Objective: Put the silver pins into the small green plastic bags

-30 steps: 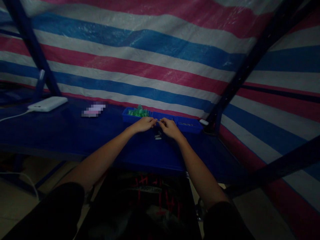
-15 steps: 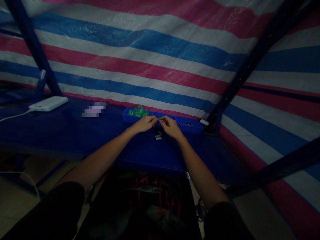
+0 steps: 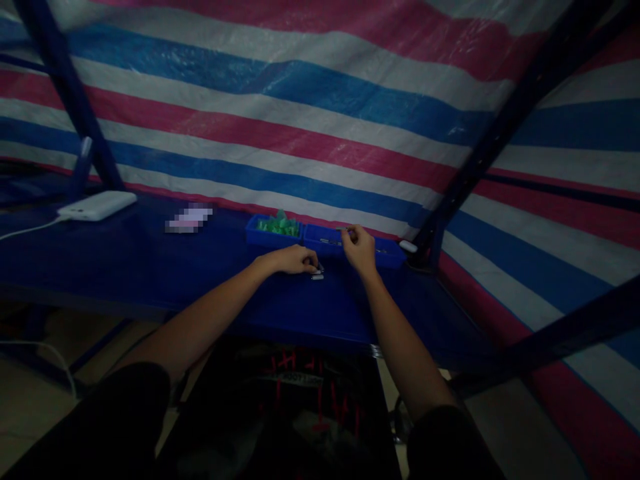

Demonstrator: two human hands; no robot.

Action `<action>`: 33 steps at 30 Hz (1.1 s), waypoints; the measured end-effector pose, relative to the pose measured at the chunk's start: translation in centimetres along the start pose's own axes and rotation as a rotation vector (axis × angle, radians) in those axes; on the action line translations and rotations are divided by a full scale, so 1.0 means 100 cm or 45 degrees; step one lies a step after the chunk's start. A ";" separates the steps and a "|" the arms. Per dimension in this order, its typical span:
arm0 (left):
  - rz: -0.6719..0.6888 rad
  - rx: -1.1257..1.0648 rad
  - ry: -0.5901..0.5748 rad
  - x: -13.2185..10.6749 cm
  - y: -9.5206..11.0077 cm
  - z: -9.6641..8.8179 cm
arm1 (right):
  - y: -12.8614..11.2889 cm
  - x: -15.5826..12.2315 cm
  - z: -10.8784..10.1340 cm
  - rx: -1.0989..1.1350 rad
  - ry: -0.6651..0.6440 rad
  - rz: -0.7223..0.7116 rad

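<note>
My left hand (image 3: 294, 259) rests on the dark blue table (image 3: 150, 267), fingers curled down at a few small pale metal pieces (image 3: 317, 273); whether it grips one I cannot make out. My right hand (image 3: 359, 247) is over the middle compartment of a blue parts tray (image 3: 390, 257), its fingers pinched together at small metal parts I can barely see. The tray's left compartment holds a heap of green plastic pieces (image 3: 278, 224). The scene is dim.
A white power bank (image 3: 97, 205) with a white cable lies at the table's left. A small white object (image 3: 408, 246) sits by the tray's right end. Dark blue rack posts (image 3: 70, 100) stand left and right. A striped tarp hangs behind. A dark bin (image 3: 295, 407) sits below.
The hands were together in front of the tray. Now my left hand has dropped to the loose pieces on the table and my right hand has reached forward into the tray.
</note>
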State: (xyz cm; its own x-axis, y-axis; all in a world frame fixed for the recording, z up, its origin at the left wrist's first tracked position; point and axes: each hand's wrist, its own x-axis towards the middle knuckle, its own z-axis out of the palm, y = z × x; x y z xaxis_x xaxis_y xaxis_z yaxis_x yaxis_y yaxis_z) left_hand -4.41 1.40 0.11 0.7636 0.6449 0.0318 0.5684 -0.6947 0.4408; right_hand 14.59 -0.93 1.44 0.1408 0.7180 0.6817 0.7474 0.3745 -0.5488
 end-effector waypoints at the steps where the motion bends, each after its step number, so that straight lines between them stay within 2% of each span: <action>1: 0.019 0.012 0.032 0.000 -0.001 0.000 | 0.002 0.001 -0.001 -0.031 0.042 0.012; 4: 0.026 0.018 0.092 0.001 -0.003 0.001 | 0.006 0.001 -0.004 -0.153 0.048 0.062; 9: -0.020 -0.018 0.072 0.001 -0.006 0.001 | 0.009 -0.001 -0.001 -0.223 -0.083 0.105; 12: -0.047 0.009 0.135 0.002 -0.008 0.001 | 0.005 -0.003 0.003 -0.129 -0.175 0.039; 15: -0.050 0.002 0.223 0.005 -0.008 0.001 | -0.002 -0.007 0.008 -0.011 -0.375 -0.073; 18: -0.063 -0.129 0.313 0.007 -0.004 -0.001 | -0.008 -0.011 0.013 0.075 -0.562 -0.199; 20: -0.081 -0.245 0.372 0.008 -0.002 -0.002 | -0.009 -0.013 0.015 0.092 -0.620 -0.238; 23: -0.126 -0.388 0.418 0.008 0.001 -0.004 | -0.011 -0.013 0.016 0.082 -0.626 -0.234; 26: -0.137 -0.361 0.510 0.006 0.004 -0.004 | -0.012 -0.012 0.015 0.042 -0.577 -0.222; 30: 0.017 -0.219 0.682 0.002 0.006 -0.003 | -0.014 -0.011 0.012 -0.002 -0.507 -0.203; 33: 0.080 -0.207 0.689 0.002 0.006 -0.001 | -0.016 -0.010 0.011 -0.012 -0.512 -0.194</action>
State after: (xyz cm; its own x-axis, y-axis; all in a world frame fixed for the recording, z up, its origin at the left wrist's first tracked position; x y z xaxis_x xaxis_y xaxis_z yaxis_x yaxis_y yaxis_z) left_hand -3.93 1.12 0.50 0.5042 0.7050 0.4987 0.4396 -0.7066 0.5544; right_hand 12.55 -1.60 1.05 -0.2348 0.8271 0.5106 0.7463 0.4900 -0.4505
